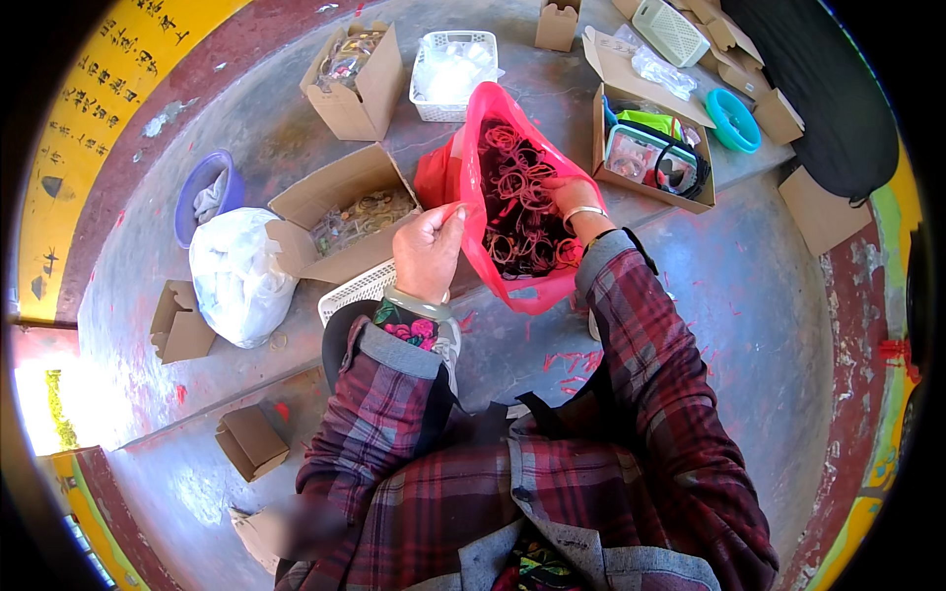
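A red plastic bag (486,251) stands in front of me with its mouth wide. Inside lie many thin ring-shaped bands (512,212), looking reddish and dark through the bag's tint. My left hand (429,254) is closed, thumb and fingers pinching the bag's left rim. Over the right rim comes my right hand (576,200), its curled fingers inside the mouth among the bands. Those fingertips are partly hidden, so what they grip is unclear. A bangle circles each wrist.
Left of the bag are an open cardboard box (345,182) of small packets, a white plastic sack (241,276) and a purple basin (235,187). Beyond stand a filled carton (360,94) and a white basket (453,113). To the right sit a box of goods (655,187) and a turquoise basin (732,123).
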`<state>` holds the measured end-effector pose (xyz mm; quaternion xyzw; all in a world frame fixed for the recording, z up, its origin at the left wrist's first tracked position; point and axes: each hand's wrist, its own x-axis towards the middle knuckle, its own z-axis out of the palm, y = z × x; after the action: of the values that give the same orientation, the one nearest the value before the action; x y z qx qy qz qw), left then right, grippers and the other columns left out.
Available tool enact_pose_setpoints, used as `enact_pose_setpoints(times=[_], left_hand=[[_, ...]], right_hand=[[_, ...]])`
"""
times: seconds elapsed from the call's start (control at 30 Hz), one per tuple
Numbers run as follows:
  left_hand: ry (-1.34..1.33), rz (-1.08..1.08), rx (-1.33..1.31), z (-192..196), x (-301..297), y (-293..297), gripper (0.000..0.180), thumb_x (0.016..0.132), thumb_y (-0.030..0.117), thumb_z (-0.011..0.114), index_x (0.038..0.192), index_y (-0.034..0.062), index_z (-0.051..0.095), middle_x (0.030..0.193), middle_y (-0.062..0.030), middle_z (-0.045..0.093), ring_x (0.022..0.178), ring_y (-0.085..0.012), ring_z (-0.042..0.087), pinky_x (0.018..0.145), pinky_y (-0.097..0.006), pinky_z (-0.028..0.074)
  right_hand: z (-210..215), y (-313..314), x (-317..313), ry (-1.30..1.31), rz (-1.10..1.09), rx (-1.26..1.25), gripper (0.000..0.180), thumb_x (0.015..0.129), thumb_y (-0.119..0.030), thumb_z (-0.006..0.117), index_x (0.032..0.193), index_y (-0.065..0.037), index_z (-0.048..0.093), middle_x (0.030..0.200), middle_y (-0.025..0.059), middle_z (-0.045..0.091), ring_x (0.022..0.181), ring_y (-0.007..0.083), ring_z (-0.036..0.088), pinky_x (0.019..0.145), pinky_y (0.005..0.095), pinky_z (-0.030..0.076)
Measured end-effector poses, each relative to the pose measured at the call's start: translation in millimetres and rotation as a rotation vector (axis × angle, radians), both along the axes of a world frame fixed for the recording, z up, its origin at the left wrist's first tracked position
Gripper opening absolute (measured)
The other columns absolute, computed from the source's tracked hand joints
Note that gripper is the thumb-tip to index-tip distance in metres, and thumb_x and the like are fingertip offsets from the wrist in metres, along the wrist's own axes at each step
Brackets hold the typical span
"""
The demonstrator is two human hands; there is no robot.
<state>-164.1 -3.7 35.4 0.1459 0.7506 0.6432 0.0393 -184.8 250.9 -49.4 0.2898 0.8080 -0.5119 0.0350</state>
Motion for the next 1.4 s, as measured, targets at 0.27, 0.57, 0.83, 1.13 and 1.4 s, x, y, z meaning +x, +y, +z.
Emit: enact_pose_setpoints(times=[0.27, 0.57, 0.83, 1.13, 1.4], left_hand=[[-0.053, -0.061, 0.018, 5.7, 3.6, -2.0, 0.019, 0.087, 0.004, 0.052, 0.098, -0.009, 0.061, 0.093, -0.0113, 0.064, 0.086, -0.015, 0.062, 0.077, -0.025, 0.048], [-0.588, -0.678, 0.507, 35.8, 5.1, -13.9, 0.017, 0.085, 0.009, 0.054, 0.092, -0.0032, 0.064, 0.118, -0.0215, 0.052, 0.093, -0.0223, 0.061, 0.057, -0.02, 0.045], [-0.427, -0.656, 0.505, 49.6, 32.7, -26.3, 0.017, 0.083, 0.01, 0.058, 0.09, -0.0039, 0.065, 0.121, -0.0236, 0.048, 0.092, -0.0219, 0.06, 0.061, -0.025, 0.046], [0.238, -0.773, 0.132, 79.7, 72.6, -28.9, 0.017, 0.083, 0.012, 0.061, 0.095, 0.0011, 0.066, 0.12, -0.014, 0.049, 0.097, -0.0188, 0.052, 0.081, -0.031, 0.043], [0.028, -0.688, 0.219, 80.7, 90.0, -43.3, 0.014, 0.084, 0.005, 0.058, 0.095, 0.0002, 0.065, 0.105, -0.008, 0.051, 0.084, -0.0135, 0.056, 0.068, -0.025, 0.048]], right_hand=[[22.2, -3.1, 5.3, 0.027, -0.174, -0.498, 0.023, 0.083, -0.003, 0.049, 0.101, -0.003, 0.063, 0.073, 0.0061, 0.063, 0.056, 0.0144, 0.055, 0.051, 0.0265, 0.045], [99.2, -39.7, 38.6, 0.639, 0.46, -1.302, 0.012, 0.083, -0.007, 0.048, 0.074, -0.002, 0.053, 0.073, 0.0093, 0.053, 0.067, 0.0173, 0.053, 0.058, 0.0255, 0.046], [130.9, -57.1, 92.3, 0.619, 0.559, -1.155, 0.011, 0.075, 0.004, 0.044, 0.07, -0.002, 0.052, 0.076, 0.0099, 0.053, 0.069, 0.0191, 0.055, 0.064, 0.0297, 0.045], [119.5, -86.5, 125.9, 0.337, 0.54, -1.586, 0.009, 0.075, 0.004, 0.047, 0.08, 0.0, 0.054, 0.075, 0.0075, 0.059, 0.068, 0.0158, 0.058, 0.065, 0.0288, 0.048], [136.5, -94.3, 135.7, 0.265, 0.528, -1.249, 0.016, 0.078, -0.001, 0.052, 0.092, -0.004, 0.057, 0.076, 0.0018, 0.059, 0.062, 0.0101, 0.053, 0.063, 0.0238, 0.045]])
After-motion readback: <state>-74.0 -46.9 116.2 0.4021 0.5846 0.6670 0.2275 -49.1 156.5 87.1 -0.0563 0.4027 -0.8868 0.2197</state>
